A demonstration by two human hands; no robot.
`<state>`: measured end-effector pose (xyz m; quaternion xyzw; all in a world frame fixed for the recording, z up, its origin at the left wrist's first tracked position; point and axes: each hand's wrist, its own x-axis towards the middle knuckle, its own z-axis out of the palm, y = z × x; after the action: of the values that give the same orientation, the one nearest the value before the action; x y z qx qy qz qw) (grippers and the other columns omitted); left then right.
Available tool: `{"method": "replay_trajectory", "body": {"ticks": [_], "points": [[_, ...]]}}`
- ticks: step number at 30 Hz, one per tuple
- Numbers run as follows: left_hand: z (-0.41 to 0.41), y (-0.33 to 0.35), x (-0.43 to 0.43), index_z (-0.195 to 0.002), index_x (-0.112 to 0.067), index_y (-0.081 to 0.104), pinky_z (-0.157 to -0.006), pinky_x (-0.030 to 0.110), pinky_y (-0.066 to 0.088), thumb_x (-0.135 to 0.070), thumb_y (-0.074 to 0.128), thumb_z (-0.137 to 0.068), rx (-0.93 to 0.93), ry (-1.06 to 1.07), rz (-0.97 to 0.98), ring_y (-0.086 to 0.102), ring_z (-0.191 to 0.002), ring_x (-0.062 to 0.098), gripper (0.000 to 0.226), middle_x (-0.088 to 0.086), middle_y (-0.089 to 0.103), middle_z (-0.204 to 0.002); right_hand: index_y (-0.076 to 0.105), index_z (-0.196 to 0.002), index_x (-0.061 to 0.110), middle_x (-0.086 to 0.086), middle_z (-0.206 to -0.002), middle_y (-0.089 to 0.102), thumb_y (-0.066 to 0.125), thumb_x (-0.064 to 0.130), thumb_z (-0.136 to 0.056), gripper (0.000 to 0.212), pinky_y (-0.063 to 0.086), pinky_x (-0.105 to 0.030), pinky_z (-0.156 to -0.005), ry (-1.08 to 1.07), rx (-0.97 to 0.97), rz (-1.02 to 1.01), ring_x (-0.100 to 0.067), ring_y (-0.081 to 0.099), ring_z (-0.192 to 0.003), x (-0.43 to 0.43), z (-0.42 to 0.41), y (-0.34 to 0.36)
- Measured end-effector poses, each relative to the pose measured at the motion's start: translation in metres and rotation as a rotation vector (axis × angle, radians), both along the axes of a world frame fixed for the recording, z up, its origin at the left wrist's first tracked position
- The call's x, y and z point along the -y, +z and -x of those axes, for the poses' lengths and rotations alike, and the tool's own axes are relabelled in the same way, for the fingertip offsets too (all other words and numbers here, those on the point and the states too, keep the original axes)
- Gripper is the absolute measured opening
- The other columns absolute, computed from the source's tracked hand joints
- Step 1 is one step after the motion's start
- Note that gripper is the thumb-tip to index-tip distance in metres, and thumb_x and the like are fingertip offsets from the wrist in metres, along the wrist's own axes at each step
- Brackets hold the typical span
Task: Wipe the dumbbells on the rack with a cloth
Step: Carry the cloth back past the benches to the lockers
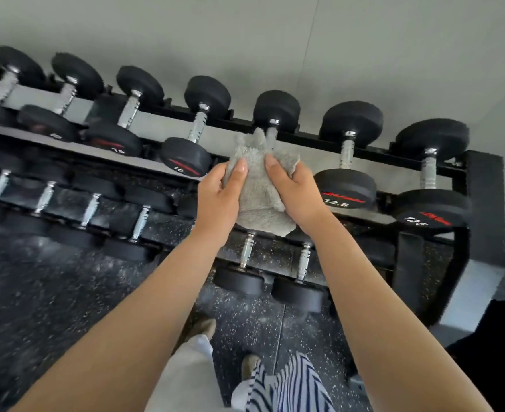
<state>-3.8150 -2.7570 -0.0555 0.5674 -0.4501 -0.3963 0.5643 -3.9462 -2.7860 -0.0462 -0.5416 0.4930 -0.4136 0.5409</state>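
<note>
A fluffy grey cloth [258, 188] is bunched between both my hands in front of the top shelf of the dumbbell rack [483, 185]. My left hand [218, 197] grips its left side, thumb on top. My right hand [296, 191] grips its right side. The cloth covers the near head of one black dumbbell [276, 110] and touches its chrome handle. Neighbouring black dumbbells stand to the left, marked 10 [186, 157], and to the right, marked 12.5 [345, 188].
Several more black dumbbells with chrome handles fill the top shelf to the left and right, and the lower shelf [67, 203]. A grey wall is behind the rack. The speckled black rubber floor [67, 292] and my feet are below.
</note>
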Motion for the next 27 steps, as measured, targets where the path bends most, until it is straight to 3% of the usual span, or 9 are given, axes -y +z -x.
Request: {"method": "replay_trajectory", "body": {"ticks": [5,8,10,12,15,18,21,27], "points": [[-0.05,-0.011,-0.046,-0.079,0.002,0.056,-0.06,0.037,0.042,-0.037,0.056,-0.095,-0.042,0.18,-0.023,0.047,-0.065,0.019,0.042,0.01,0.051,-0.07,0.059,-0.114,-0.005,-0.023,-0.106,0.069,0.052,0.027,-0.102,0.035,0.056,-0.048,-0.089,0.163,0.056,-0.051,-0.033,0.069,-0.099,-0.021,-0.057,-0.013],[-0.079,-0.017,-0.072,-0.078,-0.002,0.057,-0.062,0.041,0.044,-0.04,0.058,-0.093,-0.064,0.314,-0.046,0.049,-0.067,0.019,0.042,0.009,0.052,-0.071,0.06,-0.104,-0.009,-0.02,-0.093,0.067,0.052,0.029,-0.102,0.038,0.055,-0.054,-0.081,0.29,0.061,-0.056,-0.031,0.067,-0.086,-0.035,-0.093,-0.02],[-0.095,-0.019,-0.09,-0.074,-0.01,0.061,-0.065,0.044,0.048,-0.04,0.059,-0.093,-0.103,0.409,-0.055,0.054,-0.07,0.019,0.035,0.006,0.057,-0.073,0.061,-0.102,-0.008,-0.017,-0.091,0.067,0.053,0.028,-0.102,0.037,0.056,-0.05,-0.075,0.367,0.056,-0.072,-0.028,0.066,-0.085,-0.045,-0.116,-0.021],[-0.109,-0.017,-0.106,-0.072,-0.018,0.062,-0.063,0.039,0.05,-0.036,0.059,-0.094,-0.142,0.502,-0.059,0.056,-0.068,0.014,0.028,0.001,0.059,-0.072,0.063,-0.104,-0.001,-0.013,-0.094,0.069,0.053,0.027,-0.102,0.03,0.059,-0.043,-0.076,0.436,0.049,-0.092,-0.024,0.069,-0.088,-0.052,-0.14,-0.02],[-0.133,-0.012,-0.129,-0.067,-0.017,0.053,-0.05,0.024,0.043,-0.032,0.056,-0.095,-0.099,0.618,-0.079,0.047,-0.055,0.004,0.033,-0.006,0.051,-0.063,0.063,-0.11,0.003,-0.017,-0.105,0.071,0.056,0.034,-0.099,0.034,0.059,-0.048,-0.083,0.538,0.024,-0.088,-0.029,0.07,-0.099,-0.063,-0.176,-0.02],[-0.163,-0.016,-0.154,-0.072,-0.004,0.052,-0.054,0.032,0.041,-0.036,0.056,-0.095,-0.046,0.691,-0.071,0.045,-0.061,0.013,0.04,0.002,0.049,-0.067,0.062,-0.113,0.0,-0.014,-0.104,0.07,0.055,0.028,-0.101,0.031,0.059,-0.036,-0.078,0.631,0.034,-0.108,-0.021,0.07,-0.094,-0.079,-0.211,-0.021],[-0.194,-0.019,-0.178,-0.079,0.005,0.053,-0.058,0.036,0.041,-0.036,0.056,-0.095,-0.075,0.777,-0.056,0.044,-0.066,0.016,0.044,0.006,0.049,-0.071,0.063,-0.111,0.003,-0.013,-0.103,0.07,0.055,0.026,-0.101,0.026,0.058,-0.036,-0.08,0.723,0.021,-0.111,-0.016,0.069,-0.091,-0.093,-0.251,-0.021],[-0.269,-0.014,-0.206,-0.068,-0.02,0.056,-0.051,0.024,0.044,-0.032,0.057,-0.095,-0.15,0.974,-0.054,0.048,-0.057,0.005,0.029,-0.011,0.052,-0.06,0.064,-0.113,0.005,-0.016,-0.108,0.071,0.056,0.032,-0.099,0.031,0.057,-0.05,-0.088,0.919,-0.01,-0.062,-0.028,0.069,-0.101,-0.111,-0.351,-0.022]]}}
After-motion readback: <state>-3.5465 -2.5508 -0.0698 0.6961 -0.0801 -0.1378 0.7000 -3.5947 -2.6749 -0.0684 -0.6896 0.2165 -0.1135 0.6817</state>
